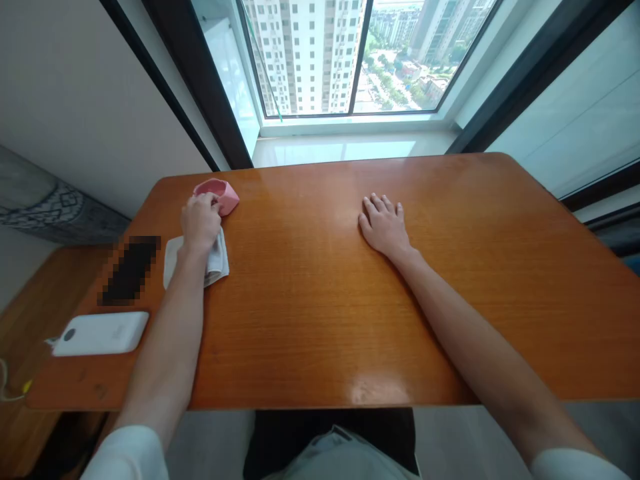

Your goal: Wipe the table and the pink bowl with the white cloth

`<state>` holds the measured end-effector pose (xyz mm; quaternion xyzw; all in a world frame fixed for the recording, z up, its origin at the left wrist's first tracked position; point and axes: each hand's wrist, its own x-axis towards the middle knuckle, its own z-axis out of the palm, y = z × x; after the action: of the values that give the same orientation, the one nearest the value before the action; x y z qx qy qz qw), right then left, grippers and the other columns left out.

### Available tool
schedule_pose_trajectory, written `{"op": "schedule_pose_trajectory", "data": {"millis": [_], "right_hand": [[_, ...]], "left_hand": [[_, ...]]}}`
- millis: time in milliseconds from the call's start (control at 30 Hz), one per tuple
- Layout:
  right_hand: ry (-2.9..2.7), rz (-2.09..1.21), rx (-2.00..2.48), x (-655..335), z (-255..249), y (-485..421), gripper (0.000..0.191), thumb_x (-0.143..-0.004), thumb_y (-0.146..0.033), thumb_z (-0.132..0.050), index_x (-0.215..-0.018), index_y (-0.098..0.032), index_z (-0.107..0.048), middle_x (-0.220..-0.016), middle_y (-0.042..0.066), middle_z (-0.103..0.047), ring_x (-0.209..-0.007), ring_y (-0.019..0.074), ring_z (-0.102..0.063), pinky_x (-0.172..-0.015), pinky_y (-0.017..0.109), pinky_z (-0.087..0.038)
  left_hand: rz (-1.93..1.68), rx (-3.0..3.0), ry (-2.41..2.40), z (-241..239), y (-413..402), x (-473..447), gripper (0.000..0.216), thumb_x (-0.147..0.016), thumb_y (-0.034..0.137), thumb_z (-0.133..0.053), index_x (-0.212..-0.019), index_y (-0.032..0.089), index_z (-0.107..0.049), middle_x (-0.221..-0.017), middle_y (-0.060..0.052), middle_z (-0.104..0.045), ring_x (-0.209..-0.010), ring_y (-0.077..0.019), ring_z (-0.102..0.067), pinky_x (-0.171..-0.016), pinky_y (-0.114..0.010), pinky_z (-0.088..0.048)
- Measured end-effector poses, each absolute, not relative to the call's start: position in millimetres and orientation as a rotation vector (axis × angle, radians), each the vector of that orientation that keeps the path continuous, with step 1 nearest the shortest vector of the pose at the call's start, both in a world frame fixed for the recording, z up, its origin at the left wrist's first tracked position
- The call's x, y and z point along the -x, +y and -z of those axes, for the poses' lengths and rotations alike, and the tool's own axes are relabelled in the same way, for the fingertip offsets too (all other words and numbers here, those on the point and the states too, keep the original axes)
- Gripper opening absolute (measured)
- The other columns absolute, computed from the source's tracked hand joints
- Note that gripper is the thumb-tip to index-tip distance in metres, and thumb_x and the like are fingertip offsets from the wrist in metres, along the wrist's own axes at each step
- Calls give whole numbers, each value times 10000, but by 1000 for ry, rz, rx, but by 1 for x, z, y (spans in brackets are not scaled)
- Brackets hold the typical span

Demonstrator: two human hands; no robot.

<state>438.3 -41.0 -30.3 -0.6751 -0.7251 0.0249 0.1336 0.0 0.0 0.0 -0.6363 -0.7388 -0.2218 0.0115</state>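
My left hand (pixel 200 220) is at the far left of the table, its fingers curled over the near rim of a small pink, angular-sided bowl (pixel 229 199). The hand covers part of the bowl, so its inside is mostly hidden. A folded white cloth (pixel 217 260) lies beneath my left wrist, showing on both sides of it. My right hand (pixel 384 223) rests palm down on the bare tabletop right of centre, fingers spread, holding nothing.
The brown wooden table (pixel 310 300) has rounded corners. On its left side lie a white phone-like device (pixel 101 333) with a cable end and a dark, pixelated rectangle (pixel 130 270). Beyond the far edge is a window (pixel 350 60). A wooden bench-like surface (pixel 30 293) stands at the left.
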Motion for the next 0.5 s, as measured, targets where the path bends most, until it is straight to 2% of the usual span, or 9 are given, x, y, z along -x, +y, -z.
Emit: {"op": "schedule_pose_trajectory", "data": {"millis": [200,300,500], "right_hand": [[-2099,-80,1947,-437,29,-42,690,-1126,-432,-301,-1712,-111,-473,-1823,183,-429,-1713,436,-356,-1393,751,-229],[-2097,-84,1948,-437,29,-42,690,-1126,-431,-302,-1712,-108,-473,-1823,183,-429,-1714,436,-353,-1394,749,-226],[-2105,-87,1965,-438,29,-42,683,-1131,-430,-301,-1715,-115,-463,-1832,173,-418,-1716,420,-348,-1397,736,-221]], "left_hand": [[629,2268,-2201,-14,-13,-46,190,-981,285,-652,-1083,231,-803,-1160,-131,-847,-1127,-357,-781,-1065,-496,-588],[647,2492,-2050,-18,-33,-93,161,-992,248,-643,-1023,230,-800,-1075,-103,-853,-1023,-321,-791,-982,-448,-602],[701,2945,-1636,-19,-84,-181,158,-1028,162,-607,-962,221,-738,-1042,-76,-830,-983,-272,-768,-916,-420,-580]]}}
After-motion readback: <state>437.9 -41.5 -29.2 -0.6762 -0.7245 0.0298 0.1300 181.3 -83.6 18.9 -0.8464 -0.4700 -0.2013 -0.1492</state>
